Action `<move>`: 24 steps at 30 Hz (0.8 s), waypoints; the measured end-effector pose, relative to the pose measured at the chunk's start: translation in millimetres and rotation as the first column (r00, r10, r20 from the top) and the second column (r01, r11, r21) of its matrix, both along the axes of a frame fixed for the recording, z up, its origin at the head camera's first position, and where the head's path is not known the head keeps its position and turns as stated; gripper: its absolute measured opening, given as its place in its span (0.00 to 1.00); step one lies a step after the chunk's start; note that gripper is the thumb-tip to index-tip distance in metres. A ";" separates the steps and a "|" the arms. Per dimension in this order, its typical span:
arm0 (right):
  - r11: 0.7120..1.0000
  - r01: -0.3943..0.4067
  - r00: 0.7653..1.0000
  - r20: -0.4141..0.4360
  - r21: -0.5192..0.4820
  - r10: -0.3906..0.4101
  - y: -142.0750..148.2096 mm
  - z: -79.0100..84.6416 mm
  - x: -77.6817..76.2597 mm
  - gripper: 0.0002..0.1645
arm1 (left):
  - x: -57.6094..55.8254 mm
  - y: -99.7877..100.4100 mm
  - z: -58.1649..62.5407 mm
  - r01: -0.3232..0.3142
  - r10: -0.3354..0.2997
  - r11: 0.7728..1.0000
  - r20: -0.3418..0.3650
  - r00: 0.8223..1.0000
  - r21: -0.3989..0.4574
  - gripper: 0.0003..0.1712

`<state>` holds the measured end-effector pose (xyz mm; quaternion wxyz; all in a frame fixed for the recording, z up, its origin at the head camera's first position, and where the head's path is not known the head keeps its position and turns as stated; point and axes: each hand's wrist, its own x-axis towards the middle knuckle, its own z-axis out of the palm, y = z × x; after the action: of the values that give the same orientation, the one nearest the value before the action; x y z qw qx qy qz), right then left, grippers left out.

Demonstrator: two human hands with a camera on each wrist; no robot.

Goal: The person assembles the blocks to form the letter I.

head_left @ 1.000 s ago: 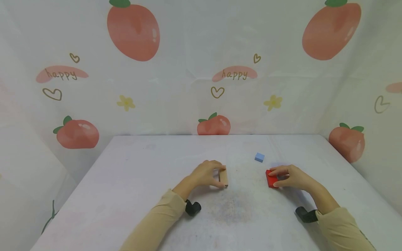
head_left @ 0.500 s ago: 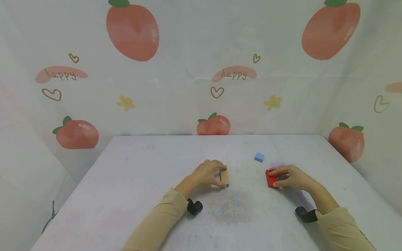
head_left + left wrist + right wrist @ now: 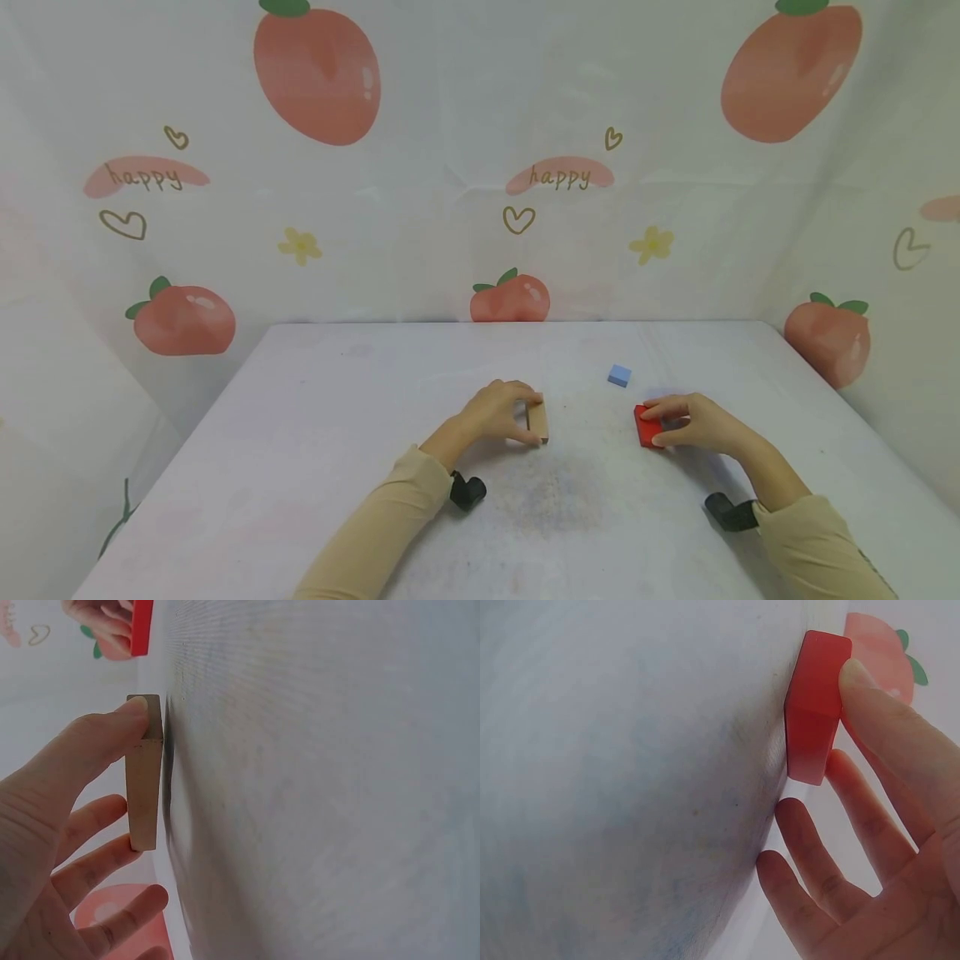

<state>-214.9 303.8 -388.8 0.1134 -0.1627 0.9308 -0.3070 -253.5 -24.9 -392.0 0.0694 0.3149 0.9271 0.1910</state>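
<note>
In the head view my left hand point(image 3: 498, 412) pinches a flat, pale wooden block point(image 3: 537, 419) by its near and far ends, near the middle of the table. The left wrist view shows the thumb on one end of that wooden block point(image 3: 144, 795), close over the tabletop; whether it touches is hard to tell. Further right, my right hand point(image 3: 693, 423) grips a red block point(image 3: 647, 427) between thumb and fingers. Seen from the right wrist, the red block point(image 3: 817, 697) has angled faces and sits at the table surface, with the other fingers spread beside it.
A small blue block point(image 3: 619, 376) lies behind and between the two hands. The white table point(image 3: 337, 467) ends at a fruit-printed cloth point(image 3: 420, 208) at the back. A black wrist device point(image 3: 468, 493) is at the left wrist, another black device point(image 3: 729, 512) at the right.
My left hand has shifted slightly right and away from me, carrying the wooden block along. The right hand, red block and blue block look unmoved.
</note>
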 end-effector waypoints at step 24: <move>1.000 0.022 1.000 0.015 0.001 -0.022 -1.3 1.3 1.1 0.24 | -2.4 5.3 -1.1 -0.005 0.005 1.000 0.002 1.000 -0.003 0.36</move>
<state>-213.8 302.5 -387.5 0.1168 -0.1501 0.9319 -0.3090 -255.9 -19.6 -393.1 0.0706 0.3120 0.9282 0.1900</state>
